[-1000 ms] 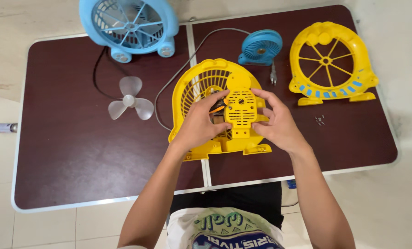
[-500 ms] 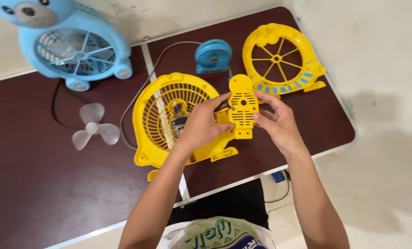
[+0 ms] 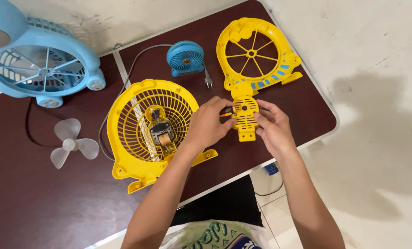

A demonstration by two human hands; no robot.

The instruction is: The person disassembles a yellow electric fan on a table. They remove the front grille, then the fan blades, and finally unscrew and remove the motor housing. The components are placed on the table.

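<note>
Both hands meet over the dark brown desk (image 3: pixel 39 203), a little right of centre. The left hand (image 3: pixel 209 123) and the right hand (image 3: pixel 271 129) are closed on a small yellow slotted cover plate (image 3: pixel 245 115), the left gripping its left edge and the right its right edge and lower part. A dark, orange-tipped piece shows at the left fingers; what it is cannot be told.

The plate looks like thin moulded plastic: light, stiff, smooth enough to slip, and likely to crack at its slots or at the tab on its lower end if bent. Pinching the solid side rims seems safer than pressing the vented middle.

At 9 o'clock from the plate lies the yellow rear fan grille (image 3: pixel 141 133), its bare motor (image 3: pixel 161 133) exposed at the hub. At 12 o'clock lies the yellow front fan guard (image 3: pixel 256 53), just beside the plate's top. At 11 o'clock stands a small blue fan (image 3: pixel 185 58) with a grey cord and plug (image 3: pixel 208 82). Well off at 9 to 10 o'clock are a loose translucent fan blade (image 3: pixel 69 144) and a big light-blue fan (image 3: pixel 39 69).
</note>
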